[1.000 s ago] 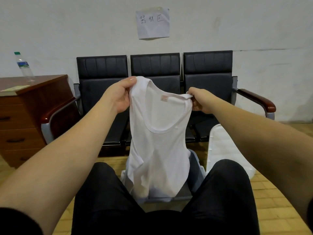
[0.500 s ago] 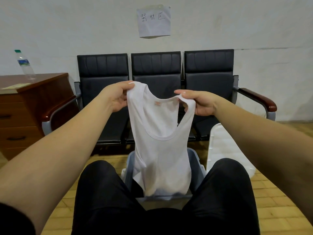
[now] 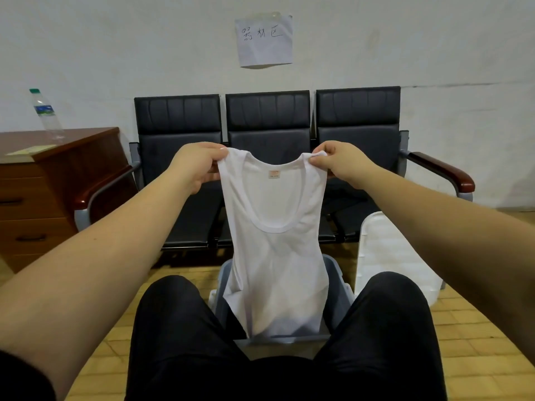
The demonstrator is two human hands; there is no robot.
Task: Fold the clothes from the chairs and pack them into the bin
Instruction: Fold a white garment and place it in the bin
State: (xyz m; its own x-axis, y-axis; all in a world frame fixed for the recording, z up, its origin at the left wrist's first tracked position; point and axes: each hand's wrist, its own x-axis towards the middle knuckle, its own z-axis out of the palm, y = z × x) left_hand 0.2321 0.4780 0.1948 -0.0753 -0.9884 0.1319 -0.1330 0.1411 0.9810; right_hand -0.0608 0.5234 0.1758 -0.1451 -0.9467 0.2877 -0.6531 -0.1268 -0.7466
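In the head view, the left hand (image 3: 194, 163) and right hand (image 3: 340, 161) each pinch a shoulder strap of the white tank top (image 3: 276, 244), now spread wider and level at frame centre, hem hanging into the grey bin (image 3: 337, 287) before the chairs (image 3: 267, 123).

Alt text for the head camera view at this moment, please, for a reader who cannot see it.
Seated person's left hand and right hand each pinch a shoulder strap of a white tank top, holding it up unfolded so it hangs over a grey bin between the knees. Behind stand three black chairs; a white lid lies right of the bin.
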